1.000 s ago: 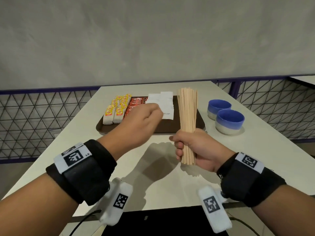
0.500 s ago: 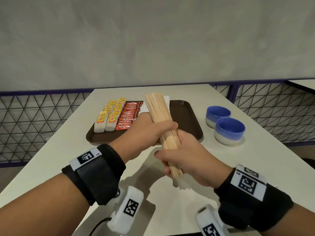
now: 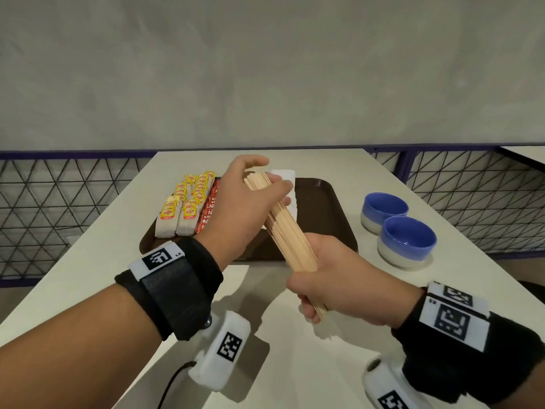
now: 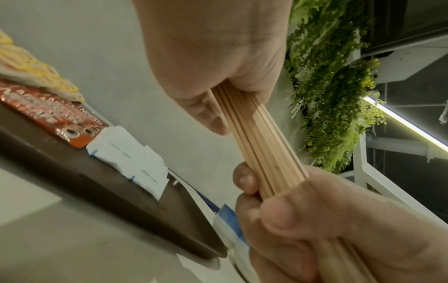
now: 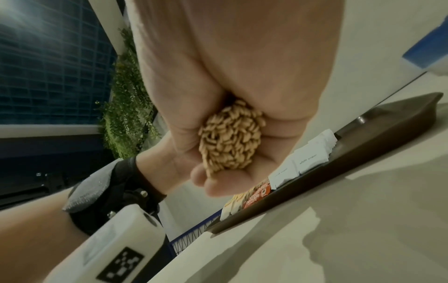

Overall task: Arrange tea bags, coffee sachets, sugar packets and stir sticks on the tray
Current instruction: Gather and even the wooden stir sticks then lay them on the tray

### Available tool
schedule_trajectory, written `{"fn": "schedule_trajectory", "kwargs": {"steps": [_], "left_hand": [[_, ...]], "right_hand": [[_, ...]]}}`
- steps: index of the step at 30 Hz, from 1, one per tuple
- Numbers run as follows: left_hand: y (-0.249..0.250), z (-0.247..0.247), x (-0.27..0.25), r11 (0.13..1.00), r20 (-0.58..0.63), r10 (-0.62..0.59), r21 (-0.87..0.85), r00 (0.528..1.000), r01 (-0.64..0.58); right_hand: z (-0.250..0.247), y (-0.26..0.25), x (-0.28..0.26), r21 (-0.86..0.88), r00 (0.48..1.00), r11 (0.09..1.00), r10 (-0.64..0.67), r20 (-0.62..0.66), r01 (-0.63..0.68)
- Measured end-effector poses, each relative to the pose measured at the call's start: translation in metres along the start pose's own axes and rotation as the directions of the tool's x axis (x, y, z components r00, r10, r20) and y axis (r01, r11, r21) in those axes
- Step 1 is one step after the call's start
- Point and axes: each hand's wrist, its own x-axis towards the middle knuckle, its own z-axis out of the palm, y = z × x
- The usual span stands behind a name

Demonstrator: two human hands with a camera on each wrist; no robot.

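A thick bundle of wooden stir sticks (image 3: pixel 287 231) is held aslant above the tray's near edge. My right hand (image 3: pixel 333 278) grips its lower end; the stick ends (image 5: pixel 230 141) show in the right wrist view. My left hand (image 3: pixel 250 199) grips the upper end, thumb and fingers round the sticks (image 4: pixel 261 137). On the brown tray (image 3: pixel 324 208) lie yellow-labelled tea bags (image 3: pixel 185 208) in two rows at the left, red coffee sachets (image 3: pixel 208 214) beside them, then white sugar packets (image 3: pixel 287 178), partly hidden by my left hand. The tray's right part is bare.
Two blue-and-white bowls (image 3: pixel 407 240) stand on the white table (image 3: pixel 368 172) to the right of the tray. A purple railing with wire mesh (image 3: pixel 59 208) runs along the table's left, far and right sides. A grey wall stands behind.
The bundle has tilted from upright to leaning left and away. My left hand has come off the sugar packets, taken hold of the sticks and slid to the bundle's upper end.
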Motion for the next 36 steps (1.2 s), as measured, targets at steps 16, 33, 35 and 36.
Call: {"fn": "schedule_trajectory", "kwargs": {"steps": [16, 33, 35, 36], "left_hand": [[0.024, 0.014, -0.045, 0.474, 0.433, 0.705, 0.302, 0.562, -0.827], [0.025, -0.001, -0.056, 0.412, 0.551, 0.660, 0.303, 0.511, -0.859], [0.031, 0.002, -0.057, 0.421, 0.522, 0.681, 0.294, 0.513, -0.858], [0.033, 0.003, -0.057, 0.416, 0.511, 0.694, 0.290, 0.507, -0.862]], "right_hand": [[0.028, 0.032, -0.003, 0.258, 0.999, 0.966, -0.020, 0.031, 0.011], [0.034, 0.034, -0.008, 0.148, 0.991, 0.983, -0.115, 0.061, 0.105], [0.033, 0.032, -0.009, 0.155, 0.989, 0.979, -0.141, 0.054, 0.131], [0.033, 0.031, -0.009, 0.183, 0.985, 0.973, -0.157, 0.065, 0.143]]}}
